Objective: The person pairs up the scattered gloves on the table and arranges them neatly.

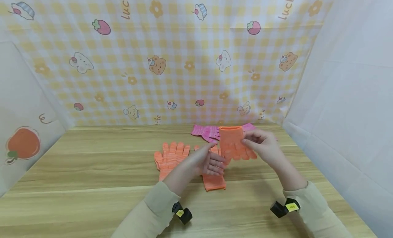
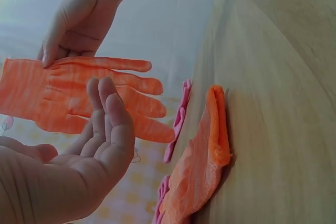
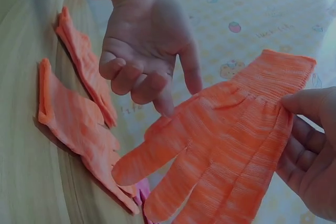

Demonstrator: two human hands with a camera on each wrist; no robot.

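Observation:
An orange knit glove [image 1: 232,142] hangs in the air with its cuff up and fingers down. My right hand [image 1: 261,144] pinches its side edge near the cuff between thumb and fingers. Close beside the same glove [image 2: 63,90], my left hand [image 1: 208,161] is held with the palm turned toward it and fingers loosely bent, gripping nothing. In the right wrist view the left hand's fingertips overlap the glove's edge. Below, a second orange glove [image 1: 214,182] lies on the table, partly hidden by the left hand. Another orange glove [image 1: 172,158] lies to its left, its cuff behind the left forearm.
Pink gloves [image 1: 206,131] lie at the table's back edge, partly behind the raised glove. The wooden table [image 1: 92,169] meets a yellow checked cloth [image 1: 184,81] at the back. White cloth walls [image 1: 347,94] stand at both sides.

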